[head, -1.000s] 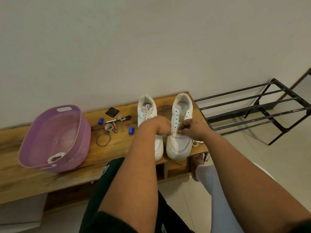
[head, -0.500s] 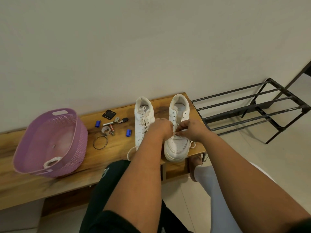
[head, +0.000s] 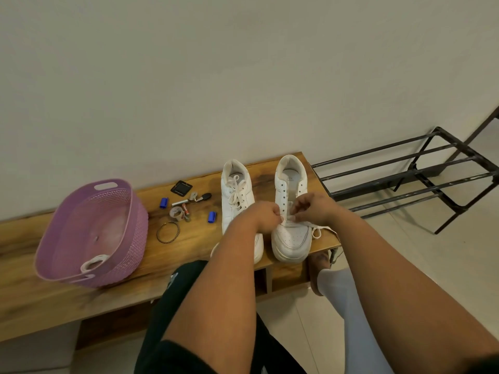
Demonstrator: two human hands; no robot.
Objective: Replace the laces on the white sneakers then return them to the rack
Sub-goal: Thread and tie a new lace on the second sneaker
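Two white sneakers stand side by side on the wooden bench (head: 189,247), toes toward me. The left sneaker (head: 237,195) is laced. The right sneaker (head: 291,233) has open upper eyelets, and a white lace (head: 321,230) runs across its lowest eyelets and trails off to the right. My left hand (head: 266,214) pinches the lace at the left side of the tongue. My right hand (head: 314,206) pinches it at the right side. Both hands hover over the middle of the right sneaker.
A purple plastic basket (head: 89,233) with a white lace inside sits at the bench's left. Small items lie between: blue clips (head: 212,217), batteries, a bangle (head: 168,232), a black square. A black metal shoe rack (head: 421,176) stands to the right on the floor.
The camera view drifted a little. My hands stayed on the right sneaker's lace, and my right hand's fingers shifted slightly upward along the eyelets.
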